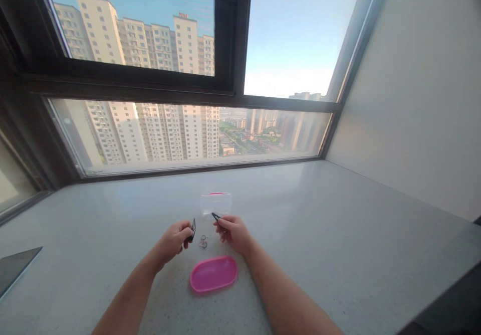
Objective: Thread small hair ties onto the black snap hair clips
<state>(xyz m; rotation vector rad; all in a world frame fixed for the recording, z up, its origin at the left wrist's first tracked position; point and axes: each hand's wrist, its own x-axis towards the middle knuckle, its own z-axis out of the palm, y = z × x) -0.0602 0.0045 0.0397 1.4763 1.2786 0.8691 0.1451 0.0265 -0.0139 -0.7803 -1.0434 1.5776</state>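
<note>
My left hand (176,238) is closed in a pinch on a small black tool (193,228), like tweezers or pliers, held upright. In much the same pinch, my right hand (233,232) grips a second black tool (216,217) whose tip points up and left. Between the two hands, small metal rings (203,241) lie on the pale stone sill (319,234). A pink oval lid or tray (213,274) rests on the sill just below the hands. Beyond them stands a small clear plastic box (215,203) with something pink behind it.
The sill runs under a wide dark-framed window (229,49) that looks out on high-rise blocks. A white wall (417,104) bounds the right side. A dark flat object (15,270) lies at the far left edge, and a dark edge shows at the lower right corner.
</note>
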